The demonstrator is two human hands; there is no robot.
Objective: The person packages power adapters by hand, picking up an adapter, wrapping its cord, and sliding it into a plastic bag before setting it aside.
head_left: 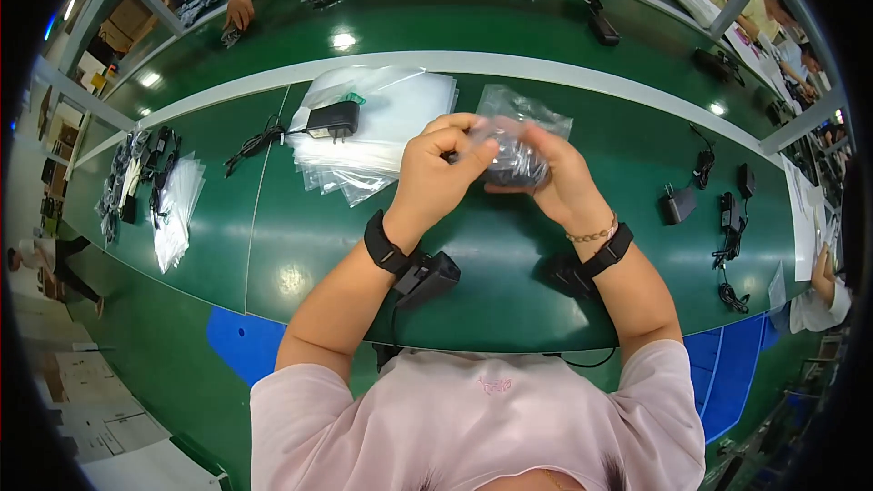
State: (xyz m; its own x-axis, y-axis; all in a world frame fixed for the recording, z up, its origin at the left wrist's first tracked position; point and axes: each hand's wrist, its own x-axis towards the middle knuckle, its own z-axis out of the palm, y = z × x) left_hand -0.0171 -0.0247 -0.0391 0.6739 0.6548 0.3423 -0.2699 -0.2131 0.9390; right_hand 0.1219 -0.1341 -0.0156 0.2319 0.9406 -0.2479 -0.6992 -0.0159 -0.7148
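Observation:
Above the green table, both hands are at a clear plastic bag [527, 107] with a dark item [516, 170] inside, probably coiled cable, though motion blurs it. My left hand [436, 168] is closed, thumb and fingers pinching the bag's near left side. My right hand [568, 180] wraps round the right side of the bag. Left of my left hand, a black power adapter [333, 120] with plug prongs lies on a stack of clear plastic bags [386, 95]. Its bundled cable [255, 147] trails off to the left.
At the left lie bundled black cables [127, 177] and a fan of slim clear bags [179, 205]. Several adapters, such as a black one [677, 205], lie at the right. Beyond a white ledge [509, 64], a green belt [436, 14] carries bagged items; another person's hand [240, 11] reaches there.

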